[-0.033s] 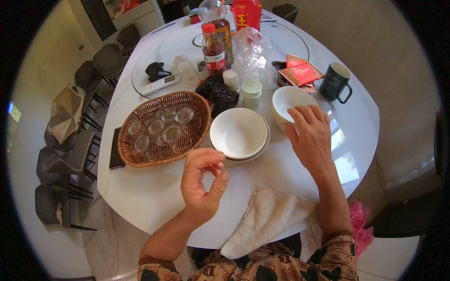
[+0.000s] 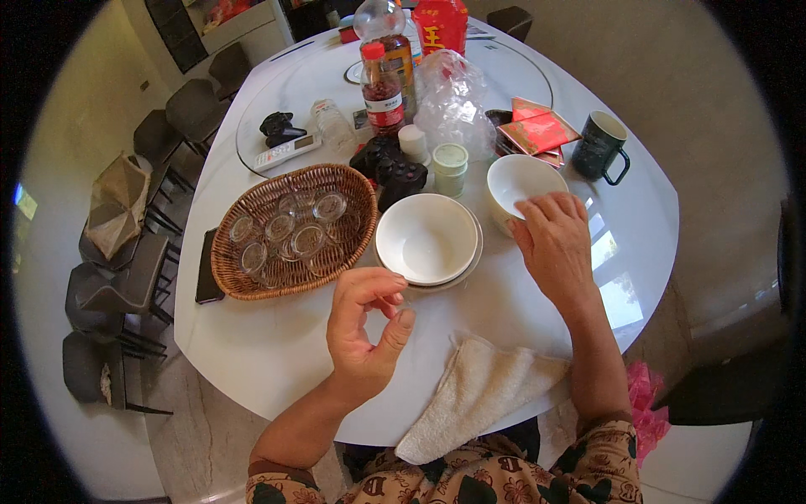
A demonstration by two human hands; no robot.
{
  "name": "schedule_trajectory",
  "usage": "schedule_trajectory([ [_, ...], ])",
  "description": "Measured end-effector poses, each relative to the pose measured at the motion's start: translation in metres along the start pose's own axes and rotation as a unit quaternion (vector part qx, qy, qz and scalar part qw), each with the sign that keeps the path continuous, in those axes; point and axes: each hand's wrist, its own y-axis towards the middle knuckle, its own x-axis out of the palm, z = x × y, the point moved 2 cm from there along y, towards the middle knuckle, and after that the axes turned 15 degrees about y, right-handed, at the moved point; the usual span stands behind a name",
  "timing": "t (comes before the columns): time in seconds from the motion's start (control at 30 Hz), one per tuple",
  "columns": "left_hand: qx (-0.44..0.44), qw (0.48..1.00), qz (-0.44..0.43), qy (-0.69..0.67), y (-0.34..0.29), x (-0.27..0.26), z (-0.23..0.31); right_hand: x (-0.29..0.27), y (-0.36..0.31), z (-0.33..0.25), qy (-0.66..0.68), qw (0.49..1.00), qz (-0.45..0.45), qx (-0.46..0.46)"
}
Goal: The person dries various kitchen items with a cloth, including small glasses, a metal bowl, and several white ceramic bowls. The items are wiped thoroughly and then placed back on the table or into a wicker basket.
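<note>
My right hand (image 2: pixel 554 235) is at the near rim of a white bowl (image 2: pixel 512 178) on the table's right side, fingers over the rim and thumb against the outside. The bowl rests on the table. My left hand (image 2: pixel 365 323) hovers near the table's front, palm inward, thumb and curled fingers apart with nothing between them. Just beyond it stand more white bowls (image 2: pixel 428 239), stacked. To their left is an oval wicker basket (image 2: pixel 227 273) with several small clear glass cups (image 2: pixel 308 239) in it. A cream towel (image 2: pixel 478 395) hangs over the front edge between my forearms.
Beyond the bowls are black game controllers (image 2: pixel 395 172), a pale green container (image 2: pixel 450 168), a red-capped bottle (image 2: pixel 384 97), and a clear plastic bag (image 2: pixel 453 101). Red packets (image 2: pixel 537 130) and a dark mug (image 2: pixel 600 147) are at the right. A dark phone (image 2: pixel 208 267) lies beside the basket.
My right hand's fingers have come down slightly toward the thumb at the bowl's rim. The bowl stays in place, and my left hand has barely moved.
</note>
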Motion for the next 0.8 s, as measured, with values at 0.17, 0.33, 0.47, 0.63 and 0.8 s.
schedule_trajectory([
  [0.17, -0.015, 0.999, -0.040, -0.001, -0.001, 0.004, 0.003, 0.008, -0.005, 0.011, 0.021, 0.999, -0.046, 0.019],
  [0.33, -0.026, 0.999, -0.043, -0.013, -0.001, 0.004, 0.005, 0.003, -0.003, 0.011, 0.054, 0.997, -0.039, 0.030],
  [0.47, -0.021, 0.999, -0.034, -0.019, -0.001, 0.007, 0.005, -0.003, 0.003, 0.008, 0.048, 0.998, 0.046, 0.006],
  [0.63, 0.011, 0.999, -0.021, 0.022, -0.002, 0.004, 0.002, -0.023, -0.001, 0.010, 0.133, 0.957, 0.257, 0.020],
  [0.8, 0.061, 0.993, 0.064, 0.076, 0.005, 0.001, 0.014, -0.045, -0.011, -0.007, 0.526, 0.846, 0.063, 0.053],
])
